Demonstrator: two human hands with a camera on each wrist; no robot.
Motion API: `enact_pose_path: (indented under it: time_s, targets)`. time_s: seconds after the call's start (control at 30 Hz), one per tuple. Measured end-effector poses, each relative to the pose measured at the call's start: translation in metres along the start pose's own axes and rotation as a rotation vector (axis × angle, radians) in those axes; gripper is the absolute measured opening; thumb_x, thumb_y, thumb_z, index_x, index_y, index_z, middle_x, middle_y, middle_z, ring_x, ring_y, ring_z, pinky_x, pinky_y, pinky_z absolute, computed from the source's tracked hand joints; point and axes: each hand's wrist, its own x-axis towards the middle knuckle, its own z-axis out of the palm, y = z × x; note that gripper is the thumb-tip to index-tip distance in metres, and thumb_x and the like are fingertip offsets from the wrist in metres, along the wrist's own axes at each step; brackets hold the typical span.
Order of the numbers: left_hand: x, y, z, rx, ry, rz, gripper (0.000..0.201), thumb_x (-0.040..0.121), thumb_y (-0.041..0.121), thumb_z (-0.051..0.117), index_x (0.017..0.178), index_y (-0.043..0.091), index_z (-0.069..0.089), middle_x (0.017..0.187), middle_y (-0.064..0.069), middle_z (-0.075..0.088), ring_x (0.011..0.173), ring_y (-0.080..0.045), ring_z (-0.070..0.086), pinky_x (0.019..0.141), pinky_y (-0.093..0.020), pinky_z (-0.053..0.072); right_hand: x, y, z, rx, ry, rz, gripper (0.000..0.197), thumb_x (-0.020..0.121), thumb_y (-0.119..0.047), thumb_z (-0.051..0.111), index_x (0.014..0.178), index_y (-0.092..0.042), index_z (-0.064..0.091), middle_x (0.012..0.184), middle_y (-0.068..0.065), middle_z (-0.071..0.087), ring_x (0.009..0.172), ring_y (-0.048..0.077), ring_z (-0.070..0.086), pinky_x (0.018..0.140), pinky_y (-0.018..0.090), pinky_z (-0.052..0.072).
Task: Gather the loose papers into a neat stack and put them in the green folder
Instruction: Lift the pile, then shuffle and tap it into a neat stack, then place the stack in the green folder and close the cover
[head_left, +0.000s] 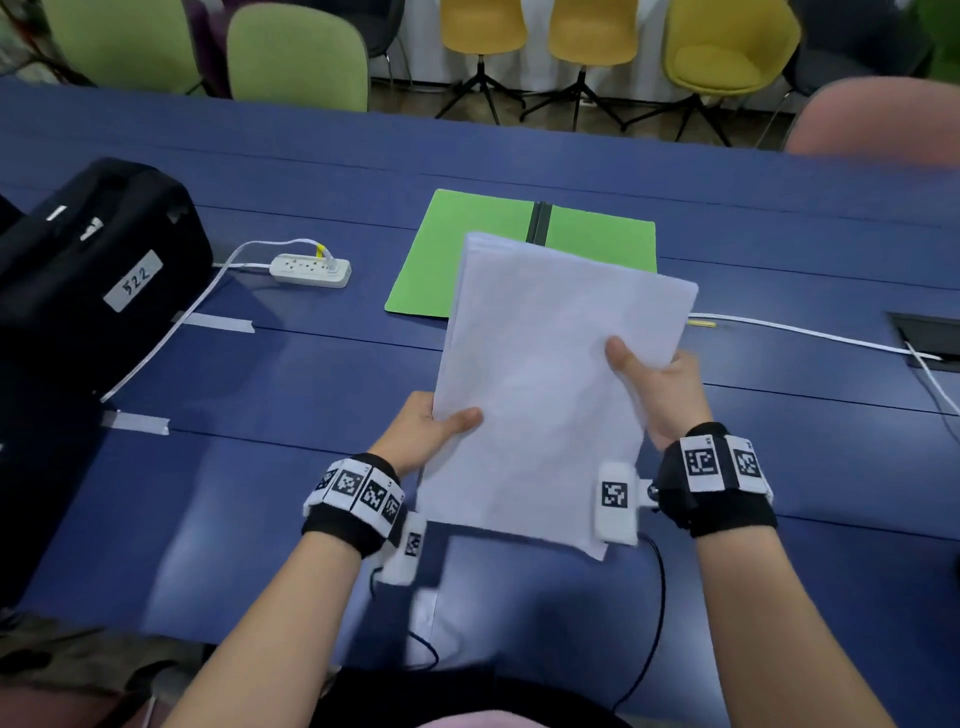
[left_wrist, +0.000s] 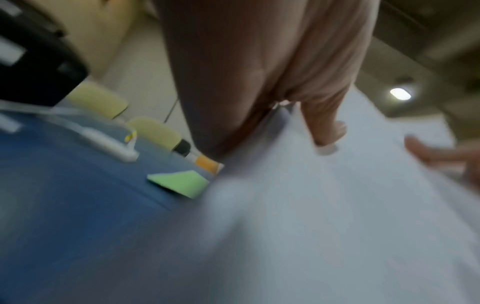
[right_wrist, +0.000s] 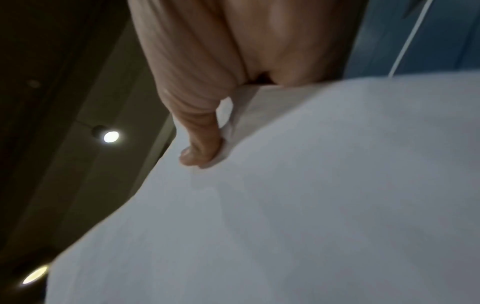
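Two bare forearms reach forward from the near edge of a blue table (head_left: 270, 499), each wrist wrapped in a black band with square black-and-white markers. The left hand (head_left: 423, 434) grips the near left edge of a stack of white papers (head_left: 545, 395), thumb lying on top and fingers hidden beneath. The right hand (head_left: 660, 392) grips the stack's right edge the same way, thumb pressed on the top sheet. The stack is held above the table, tilted, its far end overlapping the green folder (head_left: 467, 249), which lies open and flat farther back. To the left sit a white power strip (head_left: 310, 270) and a black bag (head_left: 98, 260). Green and yellow chairs (head_left: 587, 26) stand beyond the table.
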Motion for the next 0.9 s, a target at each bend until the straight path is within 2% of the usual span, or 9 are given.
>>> enact_pose_path:
  time_s: [0.1,0.2,0.27,0.4,0.5,0.63,0.73,0.83,0.9]
  targets:
    - [0.002,-0.016,0.011,-0.087,0.071,-0.045,0.018,0.09,0.016,0.062,0.104,0.007,0.068,0.096,-0.004,0.073,0.079,-0.013,0.07,0.073,-0.023,0.057,0.002,0.017,-0.004,-0.062,-0.076,0.13,0.008,0.081,-0.022,0.071,0.086,-0.018,0.067,0.084,-0.007,0.073,0.066,0.001,0.069,0.059,0.019,0.056]
    - [0.002,-0.029,0.014,-0.13,0.118,-0.134,0.019,0.091,0.018,0.061,0.106,0.007,0.065,0.099,-0.005,0.071,0.084,-0.017,0.069,0.069,-0.019,0.056,-0.009,0.053,-0.01,-0.122,-0.228,0.335,0.06,0.054,-0.041,0.087,0.103,-0.012,0.068,0.102,0.002,0.072,0.086,0.01,0.071,0.075,0.026,0.058]
    - [0.005,-0.04,0.009,-0.198,0.131,-0.21,0.026,0.091,0.019,0.061,0.112,0.003,0.064,0.108,-0.01,0.07,0.097,-0.027,0.068,0.082,-0.033,0.056,-0.019,0.075,-0.011,-0.161,-0.297,0.433,0.076,0.049,-0.04,0.088,0.112,-0.003,0.066,0.103,0.006,0.073,0.096,0.021,0.07,0.085,0.035,0.056]
    - [0.006,-0.056,0.0,-0.277,0.022,-0.354,0.034,0.091,0.019,0.062,0.12,0.002,0.06,0.116,-0.011,0.068,0.104,-0.028,0.067,0.093,-0.042,0.052,-0.016,0.094,-0.005,-0.282,-0.22,0.383,0.031,0.083,-0.015,0.07,0.111,-0.002,0.064,0.092,0.002,0.071,0.083,0.02,0.069,0.078,0.033,0.056]
    - [0.008,-0.066,-0.002,-0.2,-0.04,-0.365,0.031,0.094,0.012,0.057,0.123,0.003,0.057,0.118,-0.011,0.066,0.104,-0.027,0.065,0.095,-0.039,0.051,0.003,0.096,-0.001,-0.298,-0.191,0.395,0.017,0.083,-0.012,0.07,0.099,-0.011,0.065,0.09,0.002,0.07,0.079,0.017,0.068,0.074,0.032,0.055]
    - [0.016,-0.075,-0.005,-0.061,0.113,-0.352,0.033,0.095,0.008,0.052,0.128,0.004,0.055,0.124,-0.009,0.063,0.112,-0.027,0.062,0.102,-0.043,0.046,0.03,0.09,0.003,-0.311,-0.266,0.541,0.021,0.086,-0.013,0.067,0.105,-0.004,0.064,0.093,0.007,0.069,0.082,0.023,0.066,0.078,0.036,0.058]
    - [0.023,-0.083,-0.02,0.038,0.22,-0.403,0.033,0.095,0.008,0.052,0.128,0.005,0.055,0.122,-0.008,0.062,0.111,-0.027,0.06,0.102,-0.04,0.045,0.067,0.094,-0.007,-0.367,-0.081,0.536,0.011,0.089,-0.016,0.063,0.099,-0.013,0.063,0.093,0.01,0.068,0.073,0.018,0.061,0.065,0.029,0.056]
    - [0.03,-0.101,-0.044,0.214,0.275,-0.486,0.036,0.093,0.008,0.054,0.128,0.003,0.056,0.129,-0.012,0.06,0.118,-0.029,0.057,0.105,-0.039,0.042,0.1,0.083,-0.02,-0.577,0.175,0.463,0.035,0.085,-0.029,0.064,0.115,-0.012,0.063,0.123,0.014,0.063,0.097,0.026,0.06,0.093,0.036,0.047]
    - [0.033,-0.109,-0.058,0.281,0.278,-0.542,0.036,0.092,0.007,0.055,0.128,0.002,0.056,0.13,-0.013,0.059,0.12,-0.03,0.055,0.104,-0.037,0.042,0.114,0.069,-0.027,-0.671,0.264,0.48,0.047,0.092,-0.031,0.055,0.131,-0.004,0.052,0.134,0.015,0.055,0.117,0.03,0.055,0.098,0.033,0.041]
